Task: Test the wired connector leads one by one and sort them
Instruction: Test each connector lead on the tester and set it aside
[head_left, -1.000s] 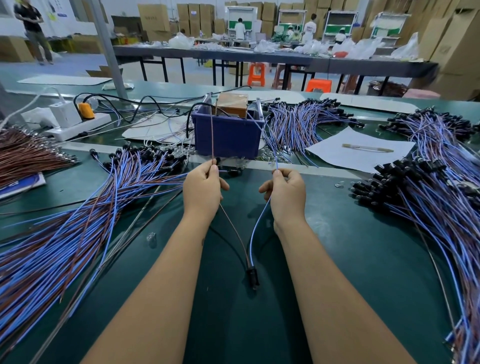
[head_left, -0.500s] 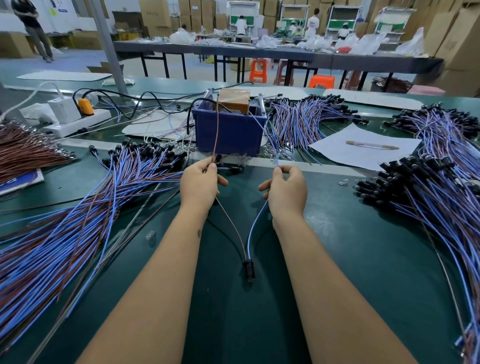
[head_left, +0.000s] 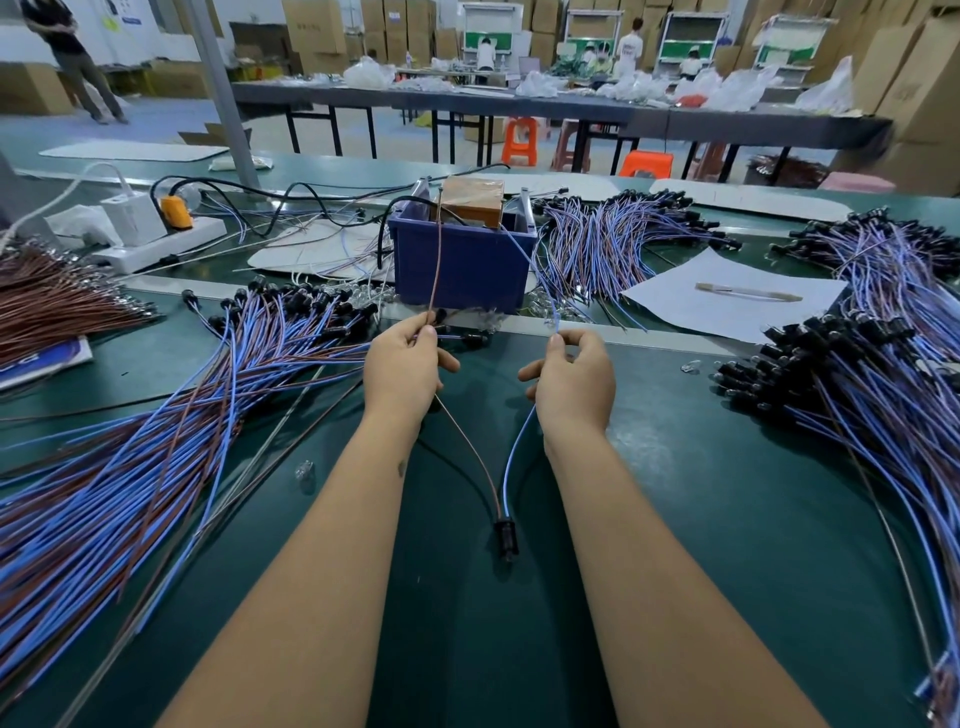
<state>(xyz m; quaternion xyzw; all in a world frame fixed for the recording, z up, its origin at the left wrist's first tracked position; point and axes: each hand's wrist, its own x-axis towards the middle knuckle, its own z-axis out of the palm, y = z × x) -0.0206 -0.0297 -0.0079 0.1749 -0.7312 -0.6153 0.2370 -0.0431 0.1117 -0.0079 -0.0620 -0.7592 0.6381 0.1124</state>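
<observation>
One lead hangs between my hands, its black connector (head_left: 506, 538) resting on the green mat. My left hand (head_left: 402, 366) pinches the lead's brown wire (head_left: 435, 270), whose free end reaches up to the blue bin (head_left: 460, 270). My right hand (head_left: 574, 376) pinches the blue wire (head_left: 514, 452), its end rising toward the bin's right side. A brown block (head_left: 472, 200) and metal contacts sit in the bin. A big pile of leads (head_left: 156, 431) lies at the left, another pile (head_left: 872, 395) at the right.
A further bundle of leads (head_left: 613, 244) lies behind the bin. Brown wires (head_left: 57, 296) lie far left. A white power strip (head_left: 156, 244) with plugs sits back left. A sheet of paper (head_left: 727, 306) with a pen lies right of the bin. Small glass bulbs lie scattered by the bin.
Both hands have stayed in place holding the wires; the brown wire's upper end has swung slightly right toward the bin's contact. The camera has tilted a little.
</observation>
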